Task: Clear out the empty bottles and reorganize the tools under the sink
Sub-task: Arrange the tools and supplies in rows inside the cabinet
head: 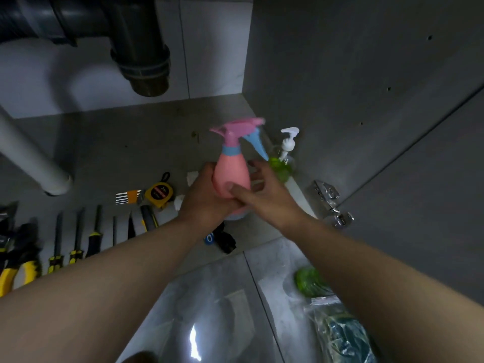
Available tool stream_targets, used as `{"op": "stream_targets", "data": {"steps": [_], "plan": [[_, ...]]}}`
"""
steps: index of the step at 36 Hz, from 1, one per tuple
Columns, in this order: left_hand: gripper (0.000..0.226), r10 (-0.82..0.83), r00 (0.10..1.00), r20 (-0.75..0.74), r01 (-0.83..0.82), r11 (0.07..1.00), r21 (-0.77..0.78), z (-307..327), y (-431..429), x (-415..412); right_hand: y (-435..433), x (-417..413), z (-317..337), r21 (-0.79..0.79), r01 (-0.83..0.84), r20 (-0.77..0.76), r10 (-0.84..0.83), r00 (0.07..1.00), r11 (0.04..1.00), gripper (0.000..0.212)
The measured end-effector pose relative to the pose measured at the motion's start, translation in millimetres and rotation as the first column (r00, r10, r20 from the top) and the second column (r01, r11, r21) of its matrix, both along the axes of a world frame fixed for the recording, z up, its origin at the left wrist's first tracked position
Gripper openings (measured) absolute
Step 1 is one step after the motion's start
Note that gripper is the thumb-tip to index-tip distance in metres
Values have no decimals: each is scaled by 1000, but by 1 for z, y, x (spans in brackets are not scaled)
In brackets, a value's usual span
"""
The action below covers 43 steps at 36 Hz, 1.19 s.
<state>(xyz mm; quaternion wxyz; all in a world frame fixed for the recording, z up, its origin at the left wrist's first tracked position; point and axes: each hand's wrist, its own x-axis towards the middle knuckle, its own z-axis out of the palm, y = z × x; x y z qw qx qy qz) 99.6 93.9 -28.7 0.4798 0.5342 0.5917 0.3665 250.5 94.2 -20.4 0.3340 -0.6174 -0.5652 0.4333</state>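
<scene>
The left hand (207, 199) and right hand (265, 191) curl their fingers (258, 170) round the pink spray bottle (230, 174), upright above the grey cabinet floor (131, 142).

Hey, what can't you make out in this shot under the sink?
Head view only:
- pink spray bottle: opaque, so fill level unknown; its base covered by the left hand and right hand.
- black object: mostly behind the left forearm.
- pliers: cut off by the left edge.
- green bundle: blurred, partly behind the right forearm.
</scene>
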Motion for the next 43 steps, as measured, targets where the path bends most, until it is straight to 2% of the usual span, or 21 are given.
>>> {"op": "stream_targets", "data": {"steps": [3, 6, 9, 10, 14, 17, 21, 25, 28, 34, 39, 41, 43], "plan": [[69, -69, 995, -74, 73, 996, 50, -5, -2, 3, 0, -5, -11, 46, 13, 80, -16, 997, 999, 65], [64, -129, 991, -29, 131, 988, 82, -12, 0, -3, 8, 9, -12, 113, 29, 209, -52, 977, 993, 65], [38, -162, 950, -268, 221, 952, 210, -19, 5, -15, 21, 29, -6, 194, 77, 331, -139, 933, 978, 70], [31, -165, 915, -368, 250, 949, 194, -21, 7, -18, 26, 34, -4, 201, 82, 369, -154, 916, 976, 72], [50, -323, 680, -658, 450, 893, 26, -38, 17, -25, 43, 41, -2, 191, 95, 451, -173, 875, 977, 67], [64, -424, 499, -756, 596, 801, -56, -49, 25, -25, 50, 36, -6, 210, 84, 483, -178, 857, 974, 66], [70, -440, 251, -862, 675, 718, -170, -64, 37, -21, 56, 28, -16, 205, 61, 481, -155, 863, 977, 68], [71, -439, 157, -885, 651, 720, -242, -74, 43, -18, 58, 20, -26, 188, 70, 487, -155, 860, 980, 67], [71, -400, 148, -904, 631, 742, -225, -74, 46, -15, 58, 15, -33, 157, 79, 501, -149, 853, 984, 66], [69, -435, 200, -878, 578, 776, -253, -72, 53, -17, 61, 5, -46, 159, 165, 436, -219, 873, 973, 66], [70, -411, 237, -880, 590, 781, -205, -76, 49, -20, 62, 0, -49, 163, 182, 448, -237, 862, 970, 68], [68, -355, 283, -891, 588, 798, -131, -74, 47, -22, 58, -1, -50, 156, 189, 459, -241, 855, 969, 69], [62, -286, 373, -883, 549, 835, -38, -69, 46, -28, 49, -2, -51, 146, 221, 443, -263, 857, 964, 70]]}}
